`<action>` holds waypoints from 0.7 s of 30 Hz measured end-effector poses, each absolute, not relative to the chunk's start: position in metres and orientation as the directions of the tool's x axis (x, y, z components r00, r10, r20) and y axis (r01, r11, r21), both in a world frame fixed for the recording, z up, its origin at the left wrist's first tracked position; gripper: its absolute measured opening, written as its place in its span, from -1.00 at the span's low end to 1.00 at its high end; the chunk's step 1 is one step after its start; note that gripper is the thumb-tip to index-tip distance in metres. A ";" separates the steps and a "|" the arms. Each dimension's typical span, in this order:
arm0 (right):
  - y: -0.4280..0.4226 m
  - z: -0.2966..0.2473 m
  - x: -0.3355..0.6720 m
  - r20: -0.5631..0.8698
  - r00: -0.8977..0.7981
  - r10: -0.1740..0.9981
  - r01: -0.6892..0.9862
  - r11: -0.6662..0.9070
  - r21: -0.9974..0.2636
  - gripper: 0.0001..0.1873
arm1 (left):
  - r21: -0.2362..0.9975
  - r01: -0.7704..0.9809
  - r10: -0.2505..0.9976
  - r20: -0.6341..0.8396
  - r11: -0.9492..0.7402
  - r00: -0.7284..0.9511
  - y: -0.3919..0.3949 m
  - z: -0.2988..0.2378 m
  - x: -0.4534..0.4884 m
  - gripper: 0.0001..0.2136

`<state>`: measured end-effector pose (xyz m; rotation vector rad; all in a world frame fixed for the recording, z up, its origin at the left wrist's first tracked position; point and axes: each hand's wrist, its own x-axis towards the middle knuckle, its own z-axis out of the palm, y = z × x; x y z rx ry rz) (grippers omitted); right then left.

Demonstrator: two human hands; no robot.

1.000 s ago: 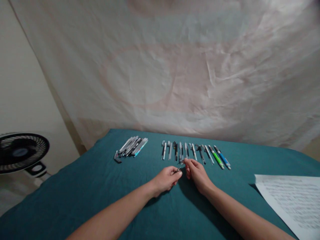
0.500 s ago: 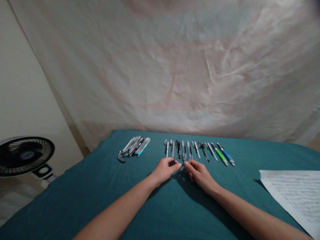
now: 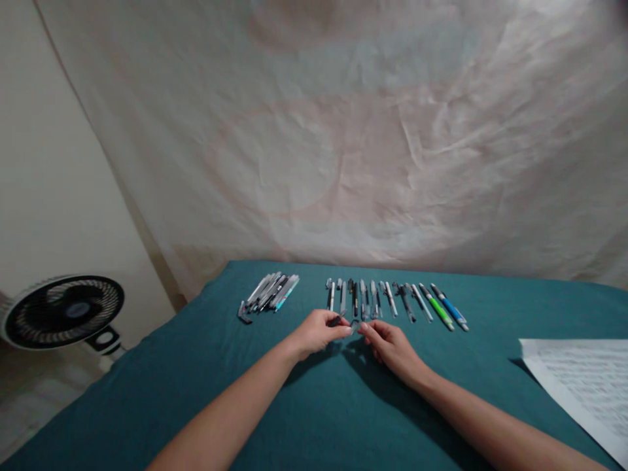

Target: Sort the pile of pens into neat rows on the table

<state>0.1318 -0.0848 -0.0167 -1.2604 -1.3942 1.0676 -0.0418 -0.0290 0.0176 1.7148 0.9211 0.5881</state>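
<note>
Desk [image 3: 318, 425] under green cloth carries slim plastic pens [image 3: 391, 299] rowed toward its far edge. Nearer its front edge, the left hand [image 3: 318, 334] pinches a small black plastic piece [image 3: 335, 321]; whether the right hand [image 3: 391, 345] grips the clear plastic bit [image 3: 354, 325] between them, I cannot tell.

Two hands [image 3: 316, 335] [image 3: 392, 350], one fan [image 3: 66, 313], one paper [image 3: 583, 379] and about ten rowed pens [image 3: 391, 299] (pile [image 3: 272, 292] uncountable) show.

Light was dim.
A soft shadow [image 3: 367, 367] lay at seven o'clock from the right hand [image 3: 389, 347]; the four-o'clock paper's [image 3: 579, 392] writing was blurred.
</note>
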 end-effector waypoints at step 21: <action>-0.087 -0.024 0.126 0.234 -0.202 0.951 0.588 0.309 -0.747 -0.63 | 0.663 0.721 0.928 -0.106 -0.201 0.356 0.019 0.005 -0.097 -0.77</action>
